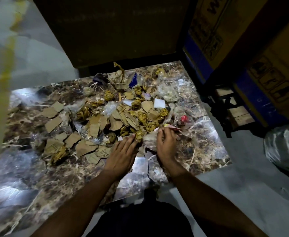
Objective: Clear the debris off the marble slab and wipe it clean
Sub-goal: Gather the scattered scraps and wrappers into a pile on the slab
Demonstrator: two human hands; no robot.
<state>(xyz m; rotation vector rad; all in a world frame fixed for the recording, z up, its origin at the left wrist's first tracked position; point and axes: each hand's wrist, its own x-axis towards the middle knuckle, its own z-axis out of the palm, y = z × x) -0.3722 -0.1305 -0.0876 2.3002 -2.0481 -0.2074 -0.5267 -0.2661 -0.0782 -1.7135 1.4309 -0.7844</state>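
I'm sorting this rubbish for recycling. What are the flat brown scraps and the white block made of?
The flat brown scraps look like matte corrugated cardboard: torn edges, ribbed lines on some. The white block looks like foam, plain and matte, though that is uncertain from here.

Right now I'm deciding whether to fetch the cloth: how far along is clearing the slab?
Barely begun. Torn cardboard pieces and yellow crumpled wads cover much of the marble slab. The right hand gathers clear plastic; the left hand rests beside it. Wiping remains.
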